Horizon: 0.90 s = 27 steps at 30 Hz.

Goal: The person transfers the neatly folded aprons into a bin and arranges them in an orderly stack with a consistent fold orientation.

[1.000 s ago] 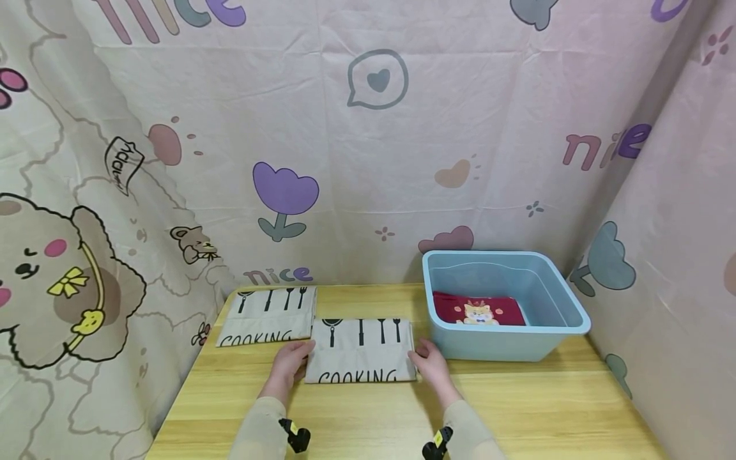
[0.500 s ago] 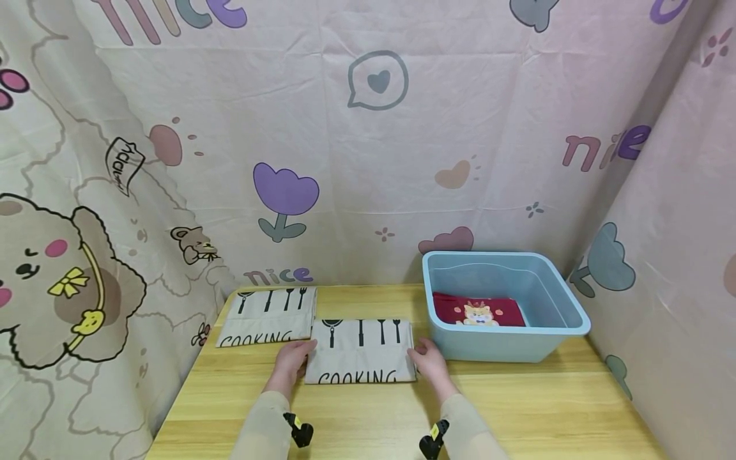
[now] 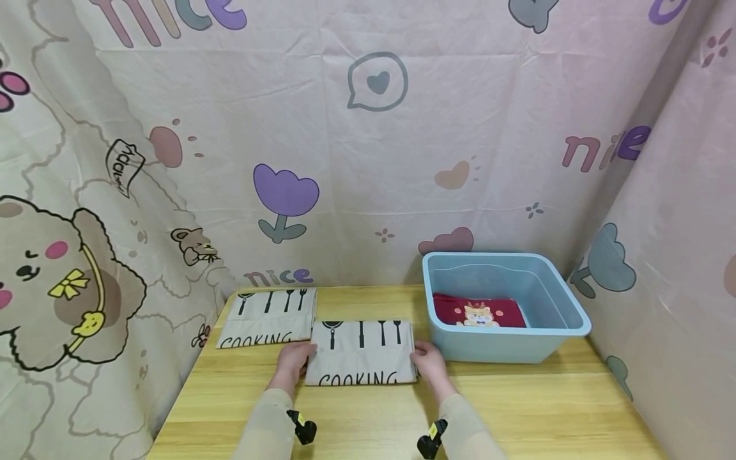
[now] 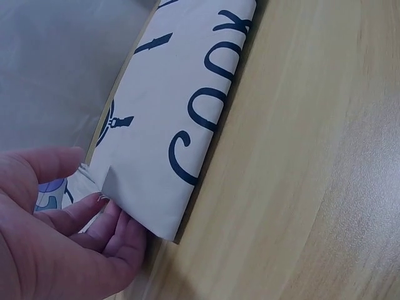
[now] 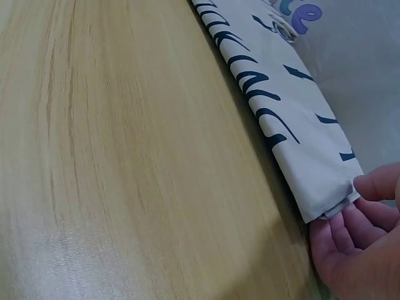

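- Left wrist view: your left hand has its fingers bent and bunched at the left end of the off-white rectangular folded cloth with black utensil print and COOKING lettering; thumb stands off, so you can't tell whether that's a grip or just contact.
- Your right hand pinches the opposite end: thumb at the upper face, other fingers close together underneath.
- Cloth location: between your hands, over the yellowish wood-grain table; can't tell if its ends are raised.
- Step in hand, judged: steadying or squaring the folded cloth by its short ends.
- Next move, judged: if you lift or shift it, bring your left thumb down first, then work both hands level; layers showing at the right end could slip apart.
- Pointing: lettering lies along the edge nearest you and reads upright to you; utensil heads point away, toward the pale printed fabric backdrop.
- Long axis: left to right, from hand to hand, roughly parallel to the backdrop.
- Behind and left: a second off-white folded cloth with matching print, lettering also toward you; corners close, can't tell if touching.
- Right, near your right hand: a light-blue rectangular plastic bin, with a dark-red cloth with a cartoon animal print inside.
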Each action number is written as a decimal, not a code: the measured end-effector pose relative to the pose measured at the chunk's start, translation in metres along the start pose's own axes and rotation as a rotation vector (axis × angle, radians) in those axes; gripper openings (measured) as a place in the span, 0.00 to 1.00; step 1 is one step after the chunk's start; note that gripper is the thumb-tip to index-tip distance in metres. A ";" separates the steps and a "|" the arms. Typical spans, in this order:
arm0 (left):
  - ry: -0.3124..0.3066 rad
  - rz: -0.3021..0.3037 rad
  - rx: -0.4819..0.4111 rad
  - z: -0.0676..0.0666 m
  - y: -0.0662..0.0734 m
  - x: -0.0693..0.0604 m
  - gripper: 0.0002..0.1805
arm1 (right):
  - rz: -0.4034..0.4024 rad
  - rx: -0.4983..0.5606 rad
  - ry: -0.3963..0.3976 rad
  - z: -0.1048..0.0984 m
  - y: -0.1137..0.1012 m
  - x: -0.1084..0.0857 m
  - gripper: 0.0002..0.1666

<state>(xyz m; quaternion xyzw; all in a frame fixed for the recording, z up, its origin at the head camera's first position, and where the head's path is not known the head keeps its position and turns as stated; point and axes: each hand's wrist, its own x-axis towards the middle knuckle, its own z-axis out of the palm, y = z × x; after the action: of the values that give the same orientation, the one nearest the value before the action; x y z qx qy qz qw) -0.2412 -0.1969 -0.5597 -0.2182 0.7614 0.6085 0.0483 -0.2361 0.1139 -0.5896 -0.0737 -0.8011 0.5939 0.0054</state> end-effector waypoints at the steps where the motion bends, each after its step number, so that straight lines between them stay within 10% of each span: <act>1: 0.004 0.002 -0.003 0.001 0.000 0.000 0.22 | 0.007 0.010 0.003 0.000 0.001 0.000 0.23; 27: -0.042 0.029 -0.005 0.000 -0.007 0.007 0.21 | 0.133 0.219 -0.026 -0.002 -0.002 0.000 0.26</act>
<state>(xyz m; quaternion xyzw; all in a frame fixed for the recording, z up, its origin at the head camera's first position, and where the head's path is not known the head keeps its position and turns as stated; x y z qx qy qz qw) -0.2448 -0.2000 -0.5678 -0.1944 0.7618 0.6155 0.0551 -0.2357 0.1148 -0.5873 -0.1181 -0.7248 0.6778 -0.0363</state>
